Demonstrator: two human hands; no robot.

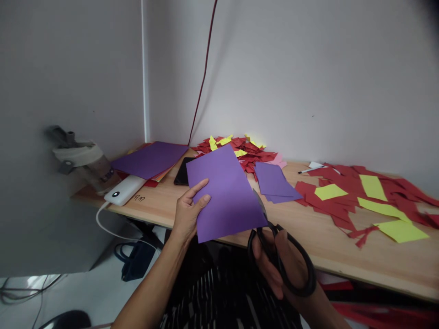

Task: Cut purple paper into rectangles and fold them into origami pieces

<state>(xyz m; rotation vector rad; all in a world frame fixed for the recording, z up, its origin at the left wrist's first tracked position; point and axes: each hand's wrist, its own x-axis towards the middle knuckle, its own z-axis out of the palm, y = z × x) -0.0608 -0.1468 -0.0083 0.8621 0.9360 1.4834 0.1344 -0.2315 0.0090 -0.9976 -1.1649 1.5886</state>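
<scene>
My left hand (190, 208) grips a purple sheet of paper (224, 196) by its left edge, thumb on the front face. The sheet is tilted and held up over the front edge of the table. In my right hand (281, 260) is a pair of black-handled scissors (302, 274), fingers through the loops. Their blades point up along the sheet's lower right edge, partly hidden behind the paper. Just beyond them, smaller purple paper pieces (276, 180) lie on the table.
Red and yellow paper pieces (332, 196) spread over the table (343, 256) at right, with a pen (310, 170). A red scrap pile (257, 160) sits behind. Leftward are a purple sheet stack (152, 157), black phone (181, 172), white power bank (125, 189) with cable, and plastic cup (99, 169).
</scene>
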